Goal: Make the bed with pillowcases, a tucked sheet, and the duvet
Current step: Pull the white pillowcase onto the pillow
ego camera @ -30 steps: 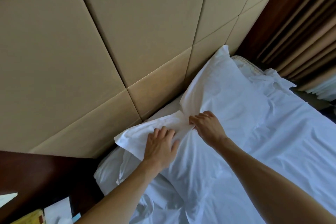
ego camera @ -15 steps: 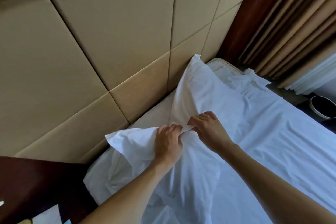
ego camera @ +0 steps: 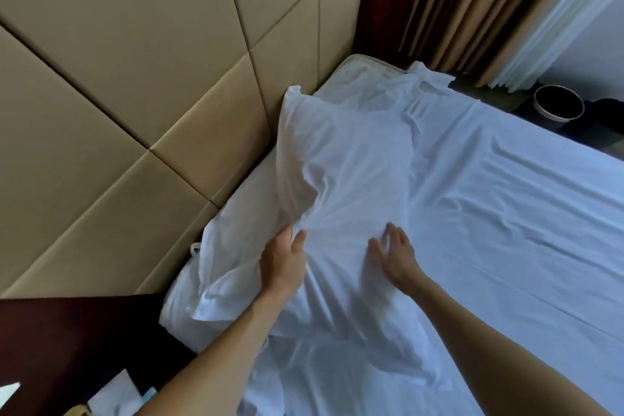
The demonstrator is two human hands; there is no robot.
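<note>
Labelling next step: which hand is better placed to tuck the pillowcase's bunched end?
Left: the left hand sits beside that bunched end of the white fabric pillowcase; the right hand lies flat farther right.

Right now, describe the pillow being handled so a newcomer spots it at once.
Find the tan padded headboard; the bed's head end meets it. The pillow lies there under the left hand and right hand. It is plump and raised; the sheet beside it lies flat.

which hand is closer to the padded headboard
Left. The left hand grips the pillow on its headboard side; the right hand lies flat on the pillow, farther from it.
</note>
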